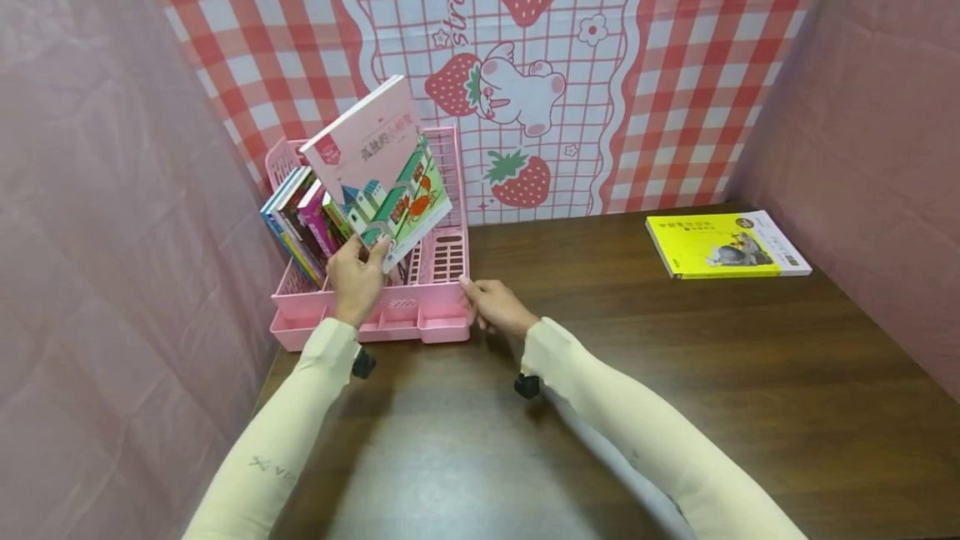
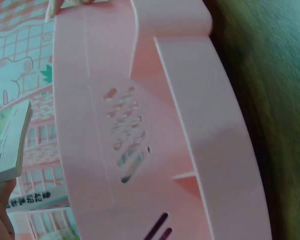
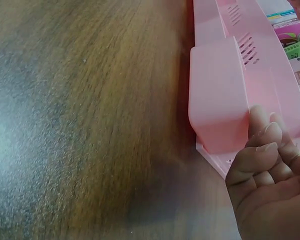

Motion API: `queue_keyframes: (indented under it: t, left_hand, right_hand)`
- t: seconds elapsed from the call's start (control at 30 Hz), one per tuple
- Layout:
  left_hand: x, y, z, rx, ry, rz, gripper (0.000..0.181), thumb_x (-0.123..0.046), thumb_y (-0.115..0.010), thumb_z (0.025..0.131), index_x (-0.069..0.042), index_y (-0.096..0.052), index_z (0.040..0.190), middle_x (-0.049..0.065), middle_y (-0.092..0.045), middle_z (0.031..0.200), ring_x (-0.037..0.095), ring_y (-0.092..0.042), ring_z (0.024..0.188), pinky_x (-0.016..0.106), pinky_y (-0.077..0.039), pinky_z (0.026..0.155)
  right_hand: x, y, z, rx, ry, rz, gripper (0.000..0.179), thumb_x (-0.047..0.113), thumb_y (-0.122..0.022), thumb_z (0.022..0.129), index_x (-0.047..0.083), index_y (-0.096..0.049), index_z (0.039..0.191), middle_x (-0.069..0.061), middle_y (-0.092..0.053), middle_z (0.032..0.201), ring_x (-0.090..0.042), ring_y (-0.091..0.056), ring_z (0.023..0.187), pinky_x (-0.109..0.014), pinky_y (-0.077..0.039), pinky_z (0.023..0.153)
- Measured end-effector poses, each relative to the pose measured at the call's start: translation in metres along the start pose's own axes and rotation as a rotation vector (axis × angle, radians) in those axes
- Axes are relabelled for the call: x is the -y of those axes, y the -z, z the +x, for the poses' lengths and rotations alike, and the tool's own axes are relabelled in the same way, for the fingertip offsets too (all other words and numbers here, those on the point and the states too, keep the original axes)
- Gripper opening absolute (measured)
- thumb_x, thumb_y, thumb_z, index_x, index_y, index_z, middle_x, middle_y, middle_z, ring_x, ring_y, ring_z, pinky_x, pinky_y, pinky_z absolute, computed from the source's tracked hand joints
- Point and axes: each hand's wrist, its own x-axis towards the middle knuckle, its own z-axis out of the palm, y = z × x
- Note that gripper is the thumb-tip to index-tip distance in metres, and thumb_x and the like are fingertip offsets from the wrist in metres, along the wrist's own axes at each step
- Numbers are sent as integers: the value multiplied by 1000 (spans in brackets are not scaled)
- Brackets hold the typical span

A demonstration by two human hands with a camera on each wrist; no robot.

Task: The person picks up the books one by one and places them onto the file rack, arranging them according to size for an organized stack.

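Note:
My left hand (image 1: 356,280) grips a pink-covered picture book (image 1: 375,165) by its lower edge, thumb on the cover. The book is held tilted above a pink desktop book rack (image 1: 442,300). Its lower corner also appears at the left of the left wrist view. At the rack's front right corner my right hand (image 1: 497,305) holds the edge, its fingers (image 3: 260,157) curled against the end wall. The thumb is mostly cut off in the right wrist view. Several books (image 1: 300,211) stand leaning in the rack's left part, partly hidden behind the held book.
A yellow book (image 1: 712,247) lies flat at the back right of the brown wooden table (image 1: 600,357). Small front trays (image 1: 397,319) run along the rack's front. A strawberry-print cloth (image 1: 525,107) hangs behind, with pink curtains (image 1: 112,232) on both sides.

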Motion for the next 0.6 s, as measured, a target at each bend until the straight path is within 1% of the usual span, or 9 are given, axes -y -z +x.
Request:
queue_keyframes:
  t: [0.1, 0.13, 0.23, 0.3, 0.43, 0.53, 0.6]
  left_hand:
    - [3, 2, 0, -27, 0, 7, 25, -23, -76, 95, 0, -76, 106, 19, -76, 88, 31, -67, 64, 32, -47, 56]
    - [4, 3, 0, -38, 1, 3, 25, -22, -77, 94, 0, -76, 106, 19, -76, 90, 33, -68, 66, 36, -49, 59]
    - [6, 6, 0, -81, 5, 9, 25, -22, -77, 94, -1, -76, 107, 21, -76, 97, 38, -70, 77, 46, -51, 72]
    - [8, 7, 1, -111, 17, 22, 24, -22, -77, 94, -2, -76, 107, 21, -76, 99, 41, -70, 82, 51, -49, 81]
    - [10, 10, 1, -147, 71, 62, 24, -25, -75, 94, -4, -76, 105, 20, -76, 99, 42, -68, 86, 55, -43, 88]
    - [11, 12, 0, -162, 112, 75, 26, -27, -74, 95, -4, -76, 105, 20, -76, 103, 43, -67, 93, 56, -41, 94]
    - [11, 14, -1, -176, 126, 86, 27, -28, -73, 95, -3, -76, 105, 21, -75, 105, 45, -65, 97, 56, -39, 97]
  right_hand:
    - [2, 0, 0, 10, -27, 52, 50, 43, -46, 110, -2, -67, 101, -10, -65, 68, -10, -46, 47, -22, -37, 42]
    - [2, 0, 0, 15, -36, 69, 50, 43, -46, 110, -2, -67, 101, -10, -64, 68, -10, -46, 47, -22, -37, 42]
    - [3, 0, 1, 29, -53, 106, 49, 41, -47, 110, -3, -65, 101, -9, -63, 66, -9, -44, 47, -21, -36, 42]
    - [4, 1, 1, 39, -56, 116, 50, 41, -46, 110, -4, -64, 101, -9, -62, 65, -8, -44, 46, -21, -35, 41]
    - [5, 1, 1, 53, -54, 104, 51, 40, -45, 110, -7, -63, 103, -9, -62, 64, -8, -43, 44, -21, -35, 41]
    - [5, 2, 0, 62, -57, 91, 52, 40, -44, 110, -8, -63, 104, -8, -62, 64, -7, -44, 44, -21, -35, 41]
    - [4, 2, 0, 66, -60, 91, 53, 40, -44, 110, -9, -63, 105, -9, -62, 64, -7, -44, 44, -21, -36, 41]
